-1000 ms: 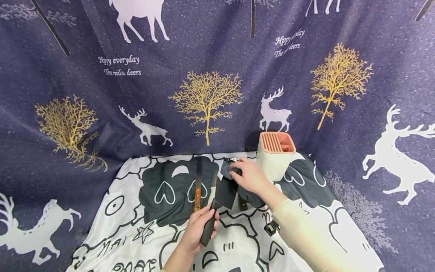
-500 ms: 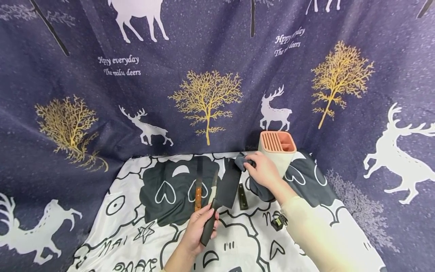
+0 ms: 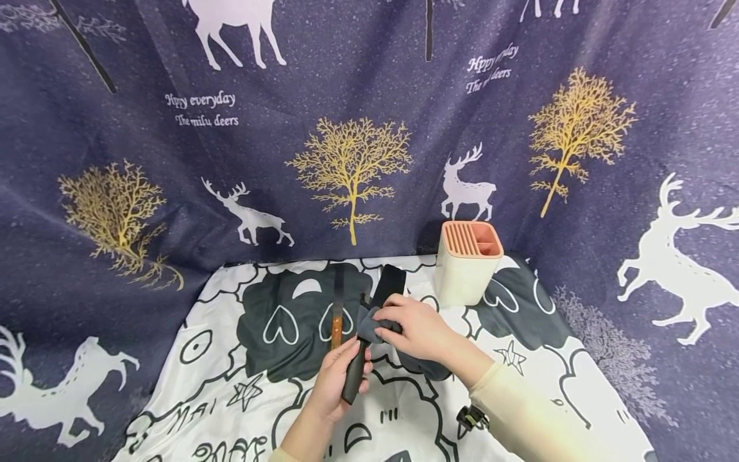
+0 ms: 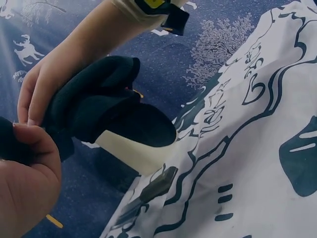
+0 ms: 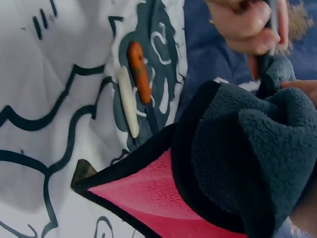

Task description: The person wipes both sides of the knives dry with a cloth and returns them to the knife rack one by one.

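Observation:
In the head view my left hand (image 3: 333,378) grips the black handle of a cleaver (image 3: 389,282), whose dark blade points away and is raised off the bedding. My right hand (image 3: 424,330) pinches a dark grey cloth (image 3: 368,324) folded over the blade near the handle. The lower part of the blade is hidden by cloth and fingers. From the right wrist, the cloth (image 5: 213,144) hangs loose and shows a pink underside. My left thumb (image 4: 37,141) presses close beside the cloth in the left wrist view.
An orange-brown-handled knife (image 3: 337,324) lies left of the cleaver. Beside it is a white-handled knife (image 5: 128,101). A dark-handled knife (image 4: 158,183) lies on the patterned cloth cover. A cream knife block (image 3: 464,279) with an orange slotted top stands at the back right.
My right hand has drawn the grey cloth from the blade's upper part to the far end, then back down to near the handle. My left hand keeps its grip, the cleaver shifting slightly.

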Demonstrator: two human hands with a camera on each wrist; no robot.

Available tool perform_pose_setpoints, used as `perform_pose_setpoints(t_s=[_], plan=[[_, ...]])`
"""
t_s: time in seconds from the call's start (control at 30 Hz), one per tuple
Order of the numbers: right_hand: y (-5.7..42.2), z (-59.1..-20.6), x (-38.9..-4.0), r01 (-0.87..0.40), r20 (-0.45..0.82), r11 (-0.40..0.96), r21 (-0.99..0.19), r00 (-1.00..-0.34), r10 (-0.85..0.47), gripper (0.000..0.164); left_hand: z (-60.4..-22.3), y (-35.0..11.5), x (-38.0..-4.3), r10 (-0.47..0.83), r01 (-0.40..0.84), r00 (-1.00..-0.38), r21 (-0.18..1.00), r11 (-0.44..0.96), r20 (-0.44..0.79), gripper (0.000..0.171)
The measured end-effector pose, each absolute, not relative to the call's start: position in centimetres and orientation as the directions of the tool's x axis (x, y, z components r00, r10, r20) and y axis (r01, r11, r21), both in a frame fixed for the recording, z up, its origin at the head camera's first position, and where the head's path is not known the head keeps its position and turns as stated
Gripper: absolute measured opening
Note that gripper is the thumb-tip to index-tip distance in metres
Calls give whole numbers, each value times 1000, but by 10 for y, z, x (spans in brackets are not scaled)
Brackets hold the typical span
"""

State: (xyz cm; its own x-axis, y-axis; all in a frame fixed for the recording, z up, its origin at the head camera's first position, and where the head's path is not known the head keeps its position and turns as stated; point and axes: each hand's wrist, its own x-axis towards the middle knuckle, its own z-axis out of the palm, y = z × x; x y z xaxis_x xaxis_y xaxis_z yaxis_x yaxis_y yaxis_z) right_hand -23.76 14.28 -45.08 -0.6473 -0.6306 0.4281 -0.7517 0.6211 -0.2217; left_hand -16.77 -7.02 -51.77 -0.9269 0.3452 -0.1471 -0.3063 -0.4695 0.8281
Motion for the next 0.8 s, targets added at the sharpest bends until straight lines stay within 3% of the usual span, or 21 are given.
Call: perform_pose_setpoints(t_s=[0.3,0.53,0.8], plan=[[149,-457,-252,-661,491,702,-266,-720,-491,22,-516,-71,-163,363,-313,-920,833,-457,-146,51],[164,-467,-267,-497,477,748,-439,-835,-275,25,-514,-72,-159,396,-306,-910,839,-450,-120,53],[164,-476,-270,-451,481,625,-637,-866,-135,27,-516,-72,-157,404,-315,-907,830,-460,-120,46]])
